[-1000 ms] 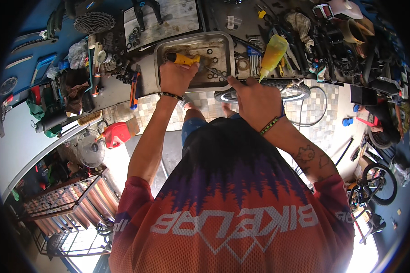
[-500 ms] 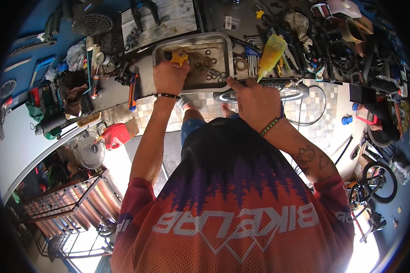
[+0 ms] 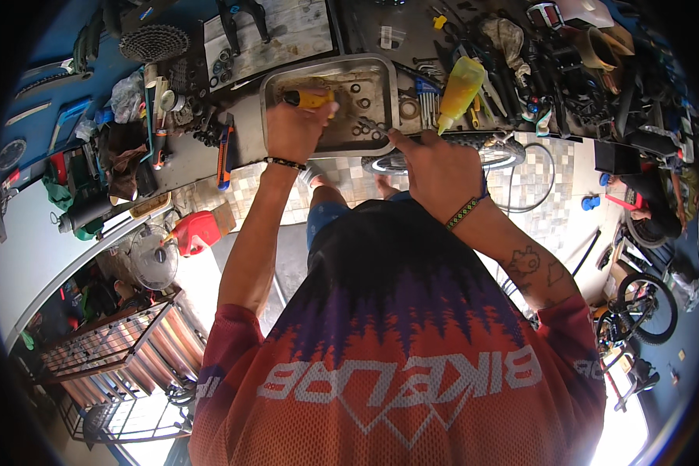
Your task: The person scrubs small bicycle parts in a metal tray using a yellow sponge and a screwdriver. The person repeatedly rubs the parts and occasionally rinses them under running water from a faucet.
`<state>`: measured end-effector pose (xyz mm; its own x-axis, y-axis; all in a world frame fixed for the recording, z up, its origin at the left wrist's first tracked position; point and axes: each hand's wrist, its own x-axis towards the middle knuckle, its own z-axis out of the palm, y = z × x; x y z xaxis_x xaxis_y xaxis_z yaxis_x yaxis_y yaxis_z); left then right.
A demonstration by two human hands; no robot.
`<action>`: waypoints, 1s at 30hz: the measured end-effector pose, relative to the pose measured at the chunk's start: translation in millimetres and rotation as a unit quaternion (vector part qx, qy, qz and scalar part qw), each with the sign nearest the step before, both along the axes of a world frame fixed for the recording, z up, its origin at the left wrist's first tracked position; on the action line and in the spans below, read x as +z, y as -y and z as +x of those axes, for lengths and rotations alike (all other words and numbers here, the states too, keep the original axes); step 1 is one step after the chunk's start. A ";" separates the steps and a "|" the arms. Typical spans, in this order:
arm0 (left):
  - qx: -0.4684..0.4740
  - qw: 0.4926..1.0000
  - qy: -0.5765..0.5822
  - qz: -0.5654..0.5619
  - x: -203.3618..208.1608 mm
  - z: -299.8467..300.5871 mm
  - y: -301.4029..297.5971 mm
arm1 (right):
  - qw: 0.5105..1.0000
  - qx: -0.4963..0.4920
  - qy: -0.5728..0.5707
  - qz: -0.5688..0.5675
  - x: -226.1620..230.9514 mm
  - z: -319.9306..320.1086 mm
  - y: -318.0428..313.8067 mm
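Gripping a yellow-handled tool (image 3: 309, 99) in the left hand (image 3: 293, 130) over a metal tray (image 3: 380, 70), right hand (image 3: 435, 167) pinching small part, yellow bottle (image 3: 460, 85) beside.

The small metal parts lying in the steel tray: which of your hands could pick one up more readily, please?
Probably the right hand: its fingertips already reach over the rectangular steel tray toward the small metal parts, while the left hand is closed around a yellow-handled tool.

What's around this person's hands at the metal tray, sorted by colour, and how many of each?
Yellow: 2, the yellow-handled tool in the left hand, and the squeeze bottle
Silver: 1, the metal tray
Blue: 1, the hex key set
Total: 4
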<state>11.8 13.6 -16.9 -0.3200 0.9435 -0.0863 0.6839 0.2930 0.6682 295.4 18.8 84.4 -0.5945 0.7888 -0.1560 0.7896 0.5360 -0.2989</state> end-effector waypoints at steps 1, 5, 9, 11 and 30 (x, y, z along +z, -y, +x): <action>0.003 0.998 0.057 -0.009 1.0 5.2 1.8 | 1.000 0.000 0.003 -0.001 0.8 -0.7 0.0; -0.025 0.995 -0.100 0.000 5.5 -4.6 -2.7 | 1.000 0.003 0.004 0.003 0.2 -0.8 -0.4; -0.029 0.997 0.061 0.025 -1.6 0.8 -1.3 | 1.000 0.006 0.013 -0.002 1.1 -1.1 -0.9; -0.032 0.995 -0.098 0.020 7.1 -8.2 -8.3 | 1.000 0.005 0.012 -0.002 2.7 -0.9 -1.3; -0.090 0.992 0.066 0.063 16.7 -13.9 -1.0 | 1.000 -0.005 -0.028 0.003 4.9 0.8 -12.6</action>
